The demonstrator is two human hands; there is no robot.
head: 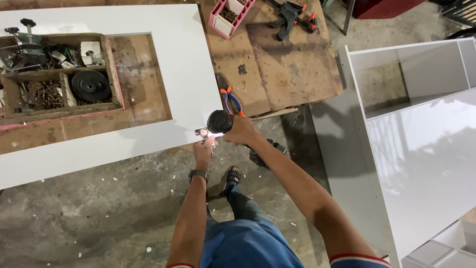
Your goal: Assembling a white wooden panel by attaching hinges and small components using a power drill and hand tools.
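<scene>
My right hand grips a black power drill whose work light glows at the near right corner of a white panel frame. My left hand, with a dark watch on the wrist, holds a small metal hinge fitting against that corner, right at the drill's tip. The panel lies flat on a worn wooden workbench and has a large rectangular cut-out in its middle.
A wooden box of screws, a black disc and tools sits inside the cut-out. Orange-handled pliers, a pink parts tray and black clamps lie on the bench. A white cabinet stands at right on the concrete floor.
</scene>
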